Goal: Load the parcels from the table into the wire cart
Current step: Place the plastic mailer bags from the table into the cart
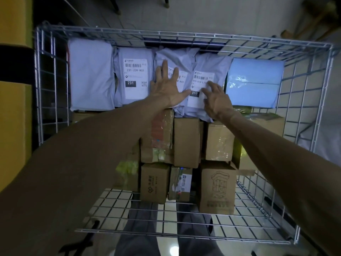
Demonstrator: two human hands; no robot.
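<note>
Parcels fill much of the wire cart (129, 32), seen from above. Along its far side runs a row of soft grey mailers: a plain mailer (90, 76) at the left end, next to it the mailer labelled 231 (135, 78), then a crumpled middle mailer (177, 56), then the mailer labelled 010 (210, 65), and at the right end a light blue package (254, 84) wrapped in glossy film. The left hand (166, 87) lies flat on the middle mailer, fingers straight and spread, covering part of its label, with the thumb reaching toward the mailer labelled 010; it grips nothing. The right hand (216, 100) rests on the lower part of the mailer labelled 010, its fingers loosely bent with the tips on the white label; they are not closed round anything. Nearer to the person, cardboard boxes are packed tight: a taped box (158, 137) with red print, a plain brown box (186, 143) beside it, and a shiny box (218, 143) covered in clear tape. In front of these stand three more: a small printed box (154, 182), a narrow box (180, 185) with a label, and a taller box (216, 189) with a line drawing on it. Both forearms reach over the near rim. Through the wire bottom show grey trousers (142, 237) and the tiled floor (184, 13). To the left of the cart stands a yellow and black pillar (14, 100).
</note>
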